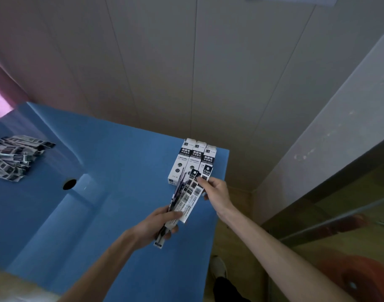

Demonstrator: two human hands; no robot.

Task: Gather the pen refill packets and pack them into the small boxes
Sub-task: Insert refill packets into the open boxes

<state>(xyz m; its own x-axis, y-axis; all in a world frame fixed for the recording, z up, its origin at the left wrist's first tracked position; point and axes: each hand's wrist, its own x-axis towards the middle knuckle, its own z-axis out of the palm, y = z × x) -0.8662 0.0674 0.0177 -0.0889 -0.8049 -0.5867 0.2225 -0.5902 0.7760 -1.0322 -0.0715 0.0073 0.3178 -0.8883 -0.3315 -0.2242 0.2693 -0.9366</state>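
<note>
- The left hand (159,224) is curled round the near end of a thin bundle of long, flat black-and-white pen refill packets (179,200), with the thumb laid across the top of them.
- The bundle slants up and away from that hand toward the right, fanning out a little at its far end.
- The right hand (217,192) pinches the far end of the top packet between thumb and fingertips, just at the near ends of the boxes.
- Three small white cardboard boxes with black printed labels (192,162) lie flat, side by side and touching, at the far right corner of the blue foam-covered table (121,214). Their top flaps at the far ends look open; whether anything is inside cannot be told.
- The held packets overlap the near end of the middle and right boxes in this view; whether they touch cannot be told.
- A loose heap of more black-and-white refill packets (14,159) lies at the far left of the table, well apart from the hands.
- A round dark hole (69,184) shows in the blue surface, between the heap and the hands.
- A pale panelled wall (186,62) stands beyond the table.
</note>
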